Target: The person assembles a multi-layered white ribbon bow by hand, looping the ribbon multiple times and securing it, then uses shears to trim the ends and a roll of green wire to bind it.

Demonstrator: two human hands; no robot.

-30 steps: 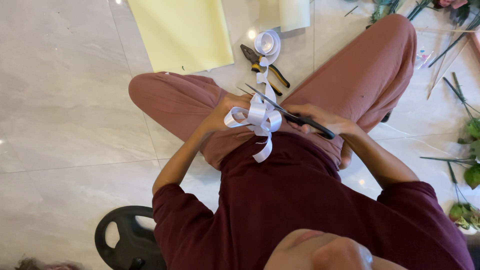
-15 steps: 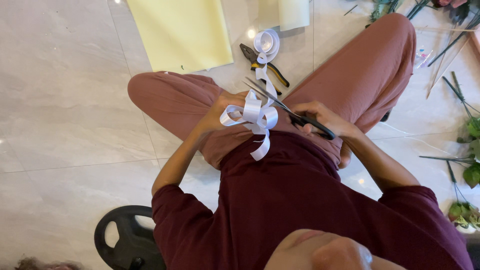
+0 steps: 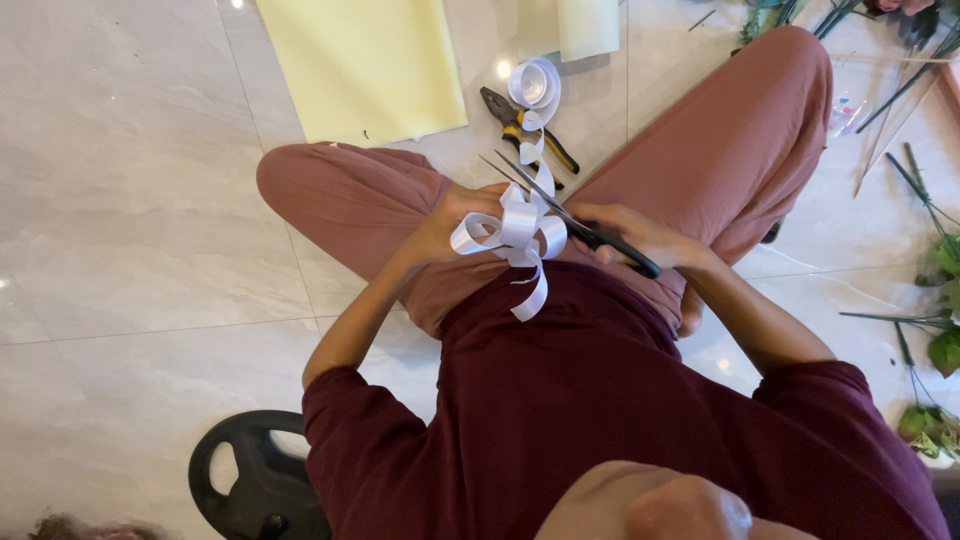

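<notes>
I sit cross-legged on a pale tiled floor. My left hand (image 3: 455, 222) pinches a looped white ribbon bow (image 3: 512, 235) over my lap, one tail hanging down. A strand runs from the bow up to a white ribbon roll (image 3: 535, 84) on the floor. My right hand (image 3: 640, 235) grips black-handled scissors (image 3: 575, 215), blades open around that strand just above the bow.
Pliers with yellow-and-black handles (image 3: 530, 125) lie by the roll. A pale yellow paper sheet (image 3: 360, 65) lies ahead, a second sheet (image 3: 585, 25) beside it. Flower stems and leaves (image 3: 925, 230) lie at right. A black weight plate (image 3: 250, 480) lies behind my left elbow.
The scissors have swung their blades upward toward the strand above the bow. My hands and the bow have shifted slightly forward.
</notes>
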